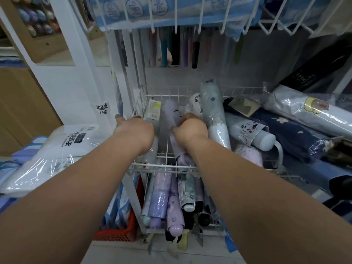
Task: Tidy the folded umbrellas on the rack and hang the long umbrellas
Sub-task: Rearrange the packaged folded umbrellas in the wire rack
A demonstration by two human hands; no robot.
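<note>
A white wire rack basket (165,165) holds folded umbrellas in plastic sleeves. My left hand (134,130) grips a pale grey-blue folded umbrella (152,149) at the basket's left side. My right hand (189,128) curls around a lilac folded umbrella (172,113) with a small panda print. Just right of that hand, a light blue folded umbrella (214,111) leans upright. A blue one with a dog print (251,132) lies further right. Long umbrellas (181,48) hang at the back under the upper shelf.
A lower wire shelf (171,202) holds several purple and grey folded umbrellas. A navy floral umbrella (291,130) and a white sleeved one (312,115) lie at right. Packaged raincoats (62,149) sit at left, above a red crate (122,231). A wire shelf (200,23) overhangs.
</note>
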